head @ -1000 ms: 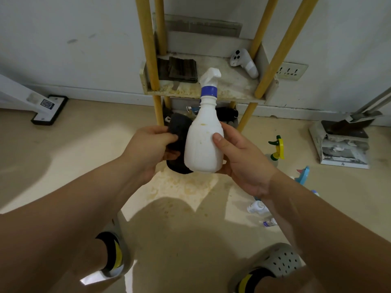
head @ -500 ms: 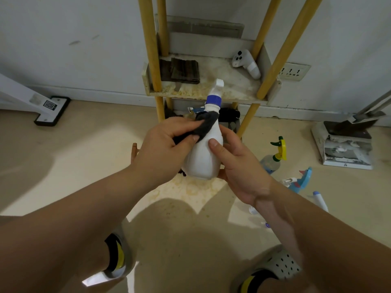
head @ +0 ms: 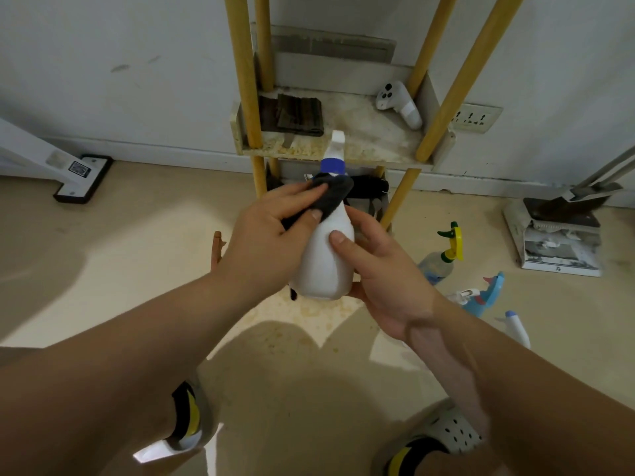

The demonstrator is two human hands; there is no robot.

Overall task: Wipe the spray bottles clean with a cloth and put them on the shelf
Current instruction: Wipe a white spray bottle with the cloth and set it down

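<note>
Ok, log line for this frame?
stage: wiping | left hand: presses dark cloth on bottle neck | right hand: holds white spray bottle upright | shelf: no bottle

Bottle [head: 324,259] between hands, before shelf [head: 364,156]; other bottles [head: 443,259] right.

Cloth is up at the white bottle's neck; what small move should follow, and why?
Probably drag the dark cloth down the white spray bottle: the left hand presses it only at the shoulder, while the right hand grips the still-uncovered body.
</note>
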